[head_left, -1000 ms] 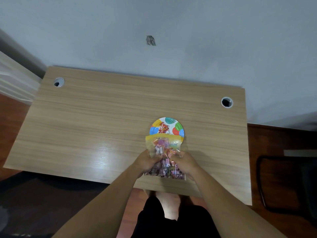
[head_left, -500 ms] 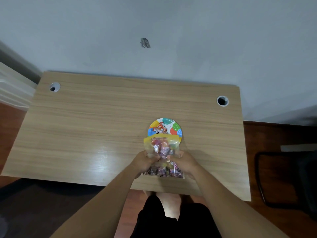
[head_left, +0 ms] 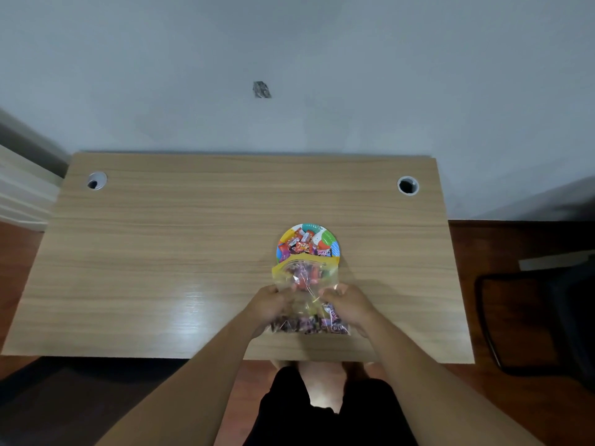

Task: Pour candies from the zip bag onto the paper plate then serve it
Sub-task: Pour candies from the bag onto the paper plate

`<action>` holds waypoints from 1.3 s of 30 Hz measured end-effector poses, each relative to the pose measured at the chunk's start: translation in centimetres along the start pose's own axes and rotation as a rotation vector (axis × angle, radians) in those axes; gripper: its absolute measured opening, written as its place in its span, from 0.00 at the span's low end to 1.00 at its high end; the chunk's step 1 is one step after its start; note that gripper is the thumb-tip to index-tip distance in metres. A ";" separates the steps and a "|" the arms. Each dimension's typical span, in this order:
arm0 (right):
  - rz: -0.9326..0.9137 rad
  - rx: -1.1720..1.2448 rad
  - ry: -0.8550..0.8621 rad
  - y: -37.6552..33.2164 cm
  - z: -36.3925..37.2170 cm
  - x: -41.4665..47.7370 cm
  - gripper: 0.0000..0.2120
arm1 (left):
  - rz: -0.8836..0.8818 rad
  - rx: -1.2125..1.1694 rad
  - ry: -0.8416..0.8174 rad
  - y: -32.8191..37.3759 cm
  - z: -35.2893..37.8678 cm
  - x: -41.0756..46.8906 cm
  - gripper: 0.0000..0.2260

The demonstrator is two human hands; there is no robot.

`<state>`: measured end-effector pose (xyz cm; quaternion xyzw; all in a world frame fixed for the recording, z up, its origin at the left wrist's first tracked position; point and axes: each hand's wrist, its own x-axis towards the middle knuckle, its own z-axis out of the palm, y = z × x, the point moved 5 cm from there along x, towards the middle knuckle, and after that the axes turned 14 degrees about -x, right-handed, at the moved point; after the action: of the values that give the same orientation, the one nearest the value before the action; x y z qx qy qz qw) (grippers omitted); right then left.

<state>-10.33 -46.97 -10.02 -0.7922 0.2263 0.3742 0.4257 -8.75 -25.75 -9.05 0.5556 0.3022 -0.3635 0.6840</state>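
Over the worktop (head_left: pixel 161 252), left hand (head_left: pixel 269 305) and right hand (head_left: pixel 349 304) both grip the zip bag (head_left: pixel 306 284), its mouth overlapping the paper plate (head_left: pixel 326 238) with candies (head_left: pixel 301 245) on it.

- A wooden desk (head_left: pixel 193 252) stands against a pale wall, with a round cable hole (head_left: pixel 96 180) near its far left corner and another (head_left: pixel 408 185) near its far right.
- A colourful paper plate (head_left: pixel 328 237) sits on the desk and carries several wrapped candies (head_left: pixel 302 245).
- A clear zip bag (head_left: pixel 306 291) with a yellow mouth lies tilted toward the plate, its mouth over the near rim, with candies inside.
- The left hand (head_left: pixel 269 304) and the right hand (head_left: pixel 349 305) grip the bag's sides.
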 end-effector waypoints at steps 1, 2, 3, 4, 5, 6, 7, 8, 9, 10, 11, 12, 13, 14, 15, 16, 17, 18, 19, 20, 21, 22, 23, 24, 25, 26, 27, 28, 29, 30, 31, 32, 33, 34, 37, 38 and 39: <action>0.005 -0.011 0.010 -0.1 -0.1 -0.1 0.09 | 0.004 0.012 0.036 0.0 -0.3 0.1 0.14; 0.009 -0.017 0.021 -0.2 -0.2 -0.2 0.10 | 0.009 0.045 0.056 -0.1 -0.7 0.4 0.15; 0.012 -0.016 0.034 -0.3 -0.3 -0.1 0.10 | 0.012 0.067 0.067 -0.1 -0.9 0.5 0.16; 0.016 -0.008 0.043 -0.2 -0.3 -0.1 0.10 | 0.005 0.080 0.072 0.1 -1.0 0.4 0.16; 0.020 0.004 0.049 -0.3 -0.2 -0.1 0.10 | -0.003 0.081 0.070 0.2 -1.0 0.4 0.15; 0.025 0.017 0.050 -0.3 -0.1 -0.2 0.10 | -0.006 0.077 0.065 0.3 -1.1 0.4 0.14; 0.031 0.026 0.050 -0.3 0.0 -0.2 0.12 | -0.005 0.073 0.060 0.6 -1.0 0.2 0.13; 0.040 0.030 0.047 -0.2 0.1 -0.3 0.13 | -0.003 0.072 0.053 0.9 -0.9 -0.1 0.13; 0.050 0.030 0.047 -0.2 0.1 -0.3 0.14 | -0.006 0.072 0.046 1.1 -0.9 -0.3 0.12; 0.049 0.036 0.050 -0.3 0.1 -0.4 0.13 | -0.006 0.080 0.046 1.2 -0.9 -0.4 0.12; 0.047 0.043 0.055 -0.5 0.0 -0.5 0.13 | -0.003 0.087 0.048 1.2 -1.1 -0.3 0.12; 0.043 0.047 0.062 -0.5 0.1 -0.5 0.14 | -0.003 0.092 0.055 1.3 -1.3 -0.2 0.12; 0.043 0.042 0.068 -0.6 0.1 -0.6 0.15 | -0.009 0.087 0.062 1.3 -1.4 -0.2 0.12; 0.045 0.039 0.069 -0.7 0.2 -0.7 0.15 | -0.011 0.085 0.066 1.4 -1.6 -0.1 0.12; 0.045 0.045 0.068 -0.7 0.2 -0.7 0.16 | -0.011 0.085 0.072 1.3 -1.7 0.1 0.12; 0.042 0.053 0.065 -0.8 0.3 -0.8 0.17 | -0.009 0.086 0.073 1.3 -1.8 0.1 0.12; 0.041 0.061 0.066 -1.0 0.4 -0.9 0.17 | -0.010 0.077 0.076 1.4 -1.8 0.1 0.12; 0.044 0.065 0.070 -1.1 0.4 -1.0 0.17 | -0.010 0.073 0.076 1.5 -1.8 0.2 0.13; 0.046 0.069 0.074 -1.1 0.5 -0.9 0.17 | -0.014 0.070 0.076 1.5 -1.9 0.2 0.13; 0.051 0.073 0.077 -1.1 0.5 -1.0 0.18 | -0.017 0.078 0.075 1.5 -2.0 0.3 0.13; 0.049 0.080 0.081 -1.1 0.5 -1.0 0.18 | -0.020 0.084 0.074 1.6 -2.0 0.2 0.13; 0.045 0.085 0.082 -1.1 0.5 -1.0 0.18 | -0.019 0.095 0.071 1.7 -2.0 0.2 0.14; 0.040 0.088 0.086 -1.3 0.5 -1.2 0.19 | -0.019 0.109 0.069 1.8 -2.1 0.2 0.15; 0.038 0.091 0.087 -1.4 0.4 -1.3 0.19 | -0.019 0.120 0.063 2.0 -2.0 0.2 0.17; 0.032 0.097 0.089 -1.5 0.3 -1.4 0.19 | -0.018 0.115 0.058 2.1 -2.0 0.1 0.17; 0.036 0.106 0.093 -1.7 0.2 -1.7 0.19 | -0.020 0.100 0.044 2.3 -1.9 -0.1 0.17; 0.041 0.113 0.100 -2.0 -0.1 -2.0 0.19 | -0.025 0.083 0.025 2.5 -1.9 -0.3 0.16; 0.052 0.113 0.106 -2.1 -0.3 -2.4 0.18 | -0.033 0.072 0.000 2.7 -1.9 -0.5 0.15; 0.056 0.106 0.113 -2.2 -0.6 -2.5 0.18 | -0.044 0.067 -0.029 3.0 -1.9 -0.8 0.16; 0.062 0.105 0.116 -2.3 -0.8 -2.8 0.19 | -0.053 0.062 -0.064 3.2 -2.0 -1.2 0.16; 0.057 0.106 0.124 -2.6 -1.1 -3.2 0.21 | -0.059 0.043 -0.109 3.4 -2.0 -1.4 0.17; 0.053 0.114 0.131 -3.1 -1.3 -3.7 0.22 | -0.058 0.019 -0.157 3.7 -2.0 -1.8 0.18; 0.045 0.123 0.132 -3.2 -1.5 -3.8 0.22 | -0.057 -0.015 -0.197 4.0 -2.0 -2.1 0.19; 0.037 0.144 0.132 -3.4 -1.7 -3.9 0.21 | -0.045 -0.052 -0.226 4.4 -2.1 -2.4 0.20; -0.003 0.175 0.114 -4.4 -1.9 -4.6 0.18 | 0.043 -0.153 -0.207 6.0 -2.7 -3.1 0.20; -0.009 0.177 0.111 -4.8 -2.0 -4.7 0.18 | 0.085 -0.167 -0.178 6.6 -3.0 -3.3 0.21; -0.023 0.170 0.116 -5.0 -2.2 -4.6 0.18 | 0.132 -0.175 -0.148 7.3 -3.3 -3.4 0.21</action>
<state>-8.91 -45.96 -3.15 -0.7761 0.2723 0.3023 0.4818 -4.62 -21.11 -3.01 0.4841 0.2443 -0.3299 0.7728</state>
